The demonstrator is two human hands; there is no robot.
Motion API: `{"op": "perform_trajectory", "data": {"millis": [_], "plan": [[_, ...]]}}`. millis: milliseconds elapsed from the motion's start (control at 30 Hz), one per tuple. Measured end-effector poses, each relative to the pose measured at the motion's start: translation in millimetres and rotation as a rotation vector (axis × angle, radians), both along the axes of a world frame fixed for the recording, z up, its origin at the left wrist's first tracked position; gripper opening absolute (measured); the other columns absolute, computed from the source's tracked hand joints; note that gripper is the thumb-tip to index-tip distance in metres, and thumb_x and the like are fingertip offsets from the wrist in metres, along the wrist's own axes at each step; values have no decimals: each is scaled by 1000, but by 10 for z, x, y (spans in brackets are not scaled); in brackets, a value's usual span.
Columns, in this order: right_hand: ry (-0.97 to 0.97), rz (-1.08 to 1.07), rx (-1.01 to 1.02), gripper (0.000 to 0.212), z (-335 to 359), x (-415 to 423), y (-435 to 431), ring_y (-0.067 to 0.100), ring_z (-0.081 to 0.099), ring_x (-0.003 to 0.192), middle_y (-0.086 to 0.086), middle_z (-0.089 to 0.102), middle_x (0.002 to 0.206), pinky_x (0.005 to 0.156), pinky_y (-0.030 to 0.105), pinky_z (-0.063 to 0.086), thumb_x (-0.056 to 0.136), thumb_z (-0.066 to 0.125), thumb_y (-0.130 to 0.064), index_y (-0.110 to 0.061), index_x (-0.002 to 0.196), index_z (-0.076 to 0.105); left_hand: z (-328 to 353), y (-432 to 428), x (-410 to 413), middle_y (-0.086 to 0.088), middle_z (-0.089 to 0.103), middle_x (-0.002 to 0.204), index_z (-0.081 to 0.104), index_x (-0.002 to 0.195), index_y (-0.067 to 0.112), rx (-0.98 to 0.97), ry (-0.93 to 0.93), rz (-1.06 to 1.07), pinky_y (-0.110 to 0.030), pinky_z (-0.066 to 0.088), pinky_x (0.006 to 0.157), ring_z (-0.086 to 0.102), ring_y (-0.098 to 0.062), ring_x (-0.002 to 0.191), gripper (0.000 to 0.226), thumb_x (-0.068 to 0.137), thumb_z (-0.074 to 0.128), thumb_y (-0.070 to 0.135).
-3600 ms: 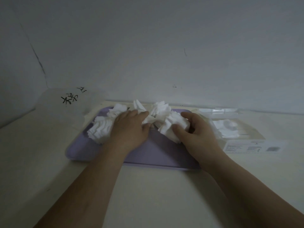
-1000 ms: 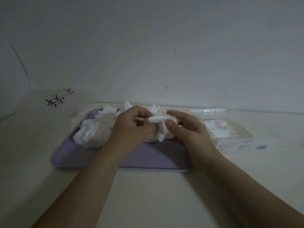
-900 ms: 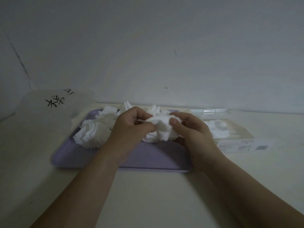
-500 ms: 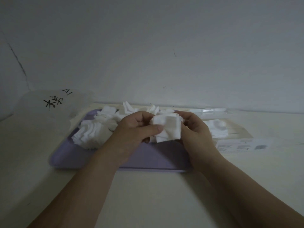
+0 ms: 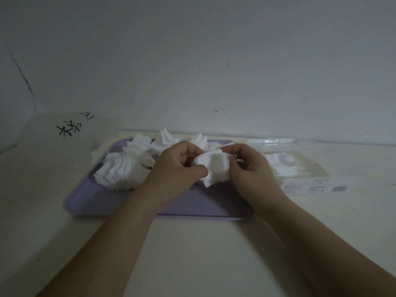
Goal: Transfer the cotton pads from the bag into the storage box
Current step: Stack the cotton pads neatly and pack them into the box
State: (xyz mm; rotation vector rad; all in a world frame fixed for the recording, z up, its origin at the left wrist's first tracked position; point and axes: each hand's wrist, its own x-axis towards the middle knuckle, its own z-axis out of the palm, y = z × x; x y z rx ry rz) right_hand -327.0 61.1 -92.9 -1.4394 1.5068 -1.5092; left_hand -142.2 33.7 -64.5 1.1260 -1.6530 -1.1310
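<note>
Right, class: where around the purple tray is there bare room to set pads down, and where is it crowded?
Free: the tray along its near rim, and the table before it. Crowded: its far half, with loose pads, plus left hand and right hand gripping a stack.

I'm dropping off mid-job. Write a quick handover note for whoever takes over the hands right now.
The left hand grips the left side of a stack of cotton pads, held above the purple tray.
The right hand grips the stack's right side.
Loose pads are heaped on the tray's left and back. The bag lies left of the tray. The storage box sits to the right and appears open.
Done: boxed pads lie inside it.
Left: put the held stack in the box, then the tray's pads.
</note>
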Motion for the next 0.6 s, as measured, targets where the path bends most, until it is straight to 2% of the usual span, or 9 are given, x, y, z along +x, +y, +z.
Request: {"op": "perform_trajectory", "data": {"millis": [100,167,233,300,400,433,533,600], "plan": [[-63,46,45,21,23,6,12,23,77,92,1,81,96,87,49,63,103,58,-9,-21,104,75,-3,-5,11,2,74,77,72,84,27,-22,-15,-13,-21,48,57,61,-9,64,28,81,75,0],[-100,43,51,18,45,18,11,24,77,93,4,81,95,89,55,62,102,60,-10,-19,102,76,-7,-11,22,-3,78,85,72,91,23,-27,-7,-21,-18,47,56,62,-10,67,27,80,78,-2],[-185,66,72,14,83,24,30,26,74,90,12,77,93,87,59,61,100,65,-23,-16,95,77,-26,-13,19,-8,78,88,71,94,18,-18,-6,-36,-22,51,58,63,-14,69,27,79,81,-3],[-237,106,90,26,116,20,46,31,71,84,17,73,90,79,56,61,96,70,-36,-11,90,74,-54,-13,3,-10,77,84,71,91,15,-31,-15,-42,-32,56,67,63,-17,71,26,78,83,-5],[-142,89,72,17,120,23,60,17,70,79,10,76,93,64,30,58,94,77,-28,-12,96,72,-95,-24,-20,-8,77,83,72,88,19,-59,-19,3,-46,61,78,66,-17,72,26,76,85,0],[-125,66,69,13,114,24,59,15,70,81,11,76,97,62,27,57,94,77,-24,-13,98,72,-108,-34,-25,-6,76,82,71,87,20,-74,-23,43,-47,61,78,67,-16,71,25,75,87,5],[-120,24,52,5,75,17,29,17,68,85,7,76,99,74,38,59,97,72,-22,-17,96,72,-143,-38,-49,-6,72,73,65,83,20,-77,-31,158,-51,63,70,69,-23,65,28,73,91,22],[-135,25,46,5,64,8,24,16,66,85,3,75,96,78,43,59,98,69,-22,-22,94,72,-155,-4,-103,-10,71,68,63,84,14,-39,1,152,-55,64,63,72,-27,61,25,82,87,20]]}}
